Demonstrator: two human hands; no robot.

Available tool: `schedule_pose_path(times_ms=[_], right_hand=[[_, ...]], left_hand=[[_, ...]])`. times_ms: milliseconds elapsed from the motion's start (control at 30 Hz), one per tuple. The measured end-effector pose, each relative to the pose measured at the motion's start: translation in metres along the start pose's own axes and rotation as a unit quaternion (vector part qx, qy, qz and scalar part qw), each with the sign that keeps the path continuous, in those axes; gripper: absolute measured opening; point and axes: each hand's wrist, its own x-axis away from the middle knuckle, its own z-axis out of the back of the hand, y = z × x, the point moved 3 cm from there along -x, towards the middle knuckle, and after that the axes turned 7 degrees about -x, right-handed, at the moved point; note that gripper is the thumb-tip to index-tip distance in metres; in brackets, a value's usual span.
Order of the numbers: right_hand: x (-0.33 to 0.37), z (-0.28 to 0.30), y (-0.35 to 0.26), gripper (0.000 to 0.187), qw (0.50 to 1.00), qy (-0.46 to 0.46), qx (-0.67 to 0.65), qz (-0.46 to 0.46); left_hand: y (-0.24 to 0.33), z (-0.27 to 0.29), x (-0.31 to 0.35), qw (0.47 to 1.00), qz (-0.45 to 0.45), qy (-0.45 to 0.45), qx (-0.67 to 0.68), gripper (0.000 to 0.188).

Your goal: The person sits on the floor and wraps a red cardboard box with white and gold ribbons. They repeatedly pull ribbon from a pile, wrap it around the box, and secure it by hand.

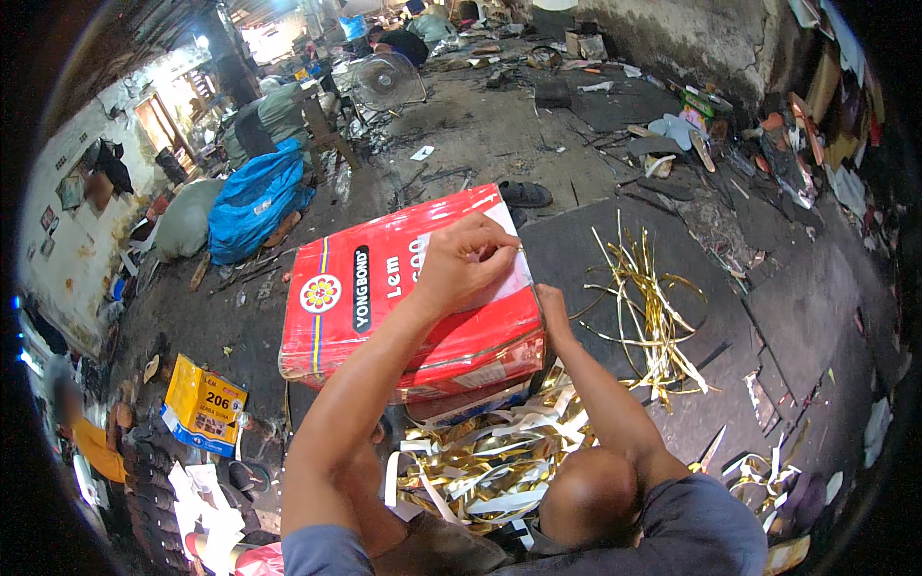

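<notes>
A large red tin-like box (451, 350) with a printed label lies in front of me. A pale strip (520, 278) runs along its right edge. My left hand (466, 259) rests over the top near that edge. Its thumb and fingers are pinched together, and what they hold is too small to make out. My right hand (553, 309) is at the box's right side, its fingers mostly hidden by the box and the angle. Thin gold strips (642, 302) lie in a loose bundle just right of that hand.
Gold and white trimmings (490, 461) are heaped between the box and my legs. Scissors (712, 447) lie at lower right. A yellow printed packet (204, 405) is at left, with a blue sack (257, 204) beyond it. A dark sandal (525, 195) and a fan (386, 81) stand farther off.
</notes>
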Motion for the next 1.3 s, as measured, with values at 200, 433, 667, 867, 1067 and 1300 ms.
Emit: schedule_pose_path(times_ms=[200,433,667,867,1067,1300], right_hand=[[0.013,0.009,-0.019,0.037,0.997,-0.002,0.079,-0.019],[0.009,0.013,-0.005,0.037,0.998,-0.013,0.056,0.010],[-0.008,0.014,0.050,0.029,0.983,-0.037,0.117,0.140],[-0.034,0.066,0.067,0.036,0.978,-0.022,0.180,0.104],[0.004,0.069,-0.044,0.033,0.982,0.000,0.164,-0.091],[-0.072,0.199,-0.081,0.051,0.891,0.185,0.405,0.084]], left_hand=[[-0.001,0.014,0.011,0.993,-0.106,-0.010,-0.057,0.018],[0.004,0.014,0.008,0.994,-0.100,-0.023,-0.044,0.017],[-0.004,0.017,0.015,0.991,-0.109,-0.028,-0.076,0.017],[-0.001,0.010,0.011,0.962,-0.221,0.001,-0.159,0.019],[-0.005,0.024,0.026,0.951,-0.176,-0.112,-0.229,0.048],[0.002,0.009,0.015,0.958,-0.110,-0.173,-0.200,0.063]])
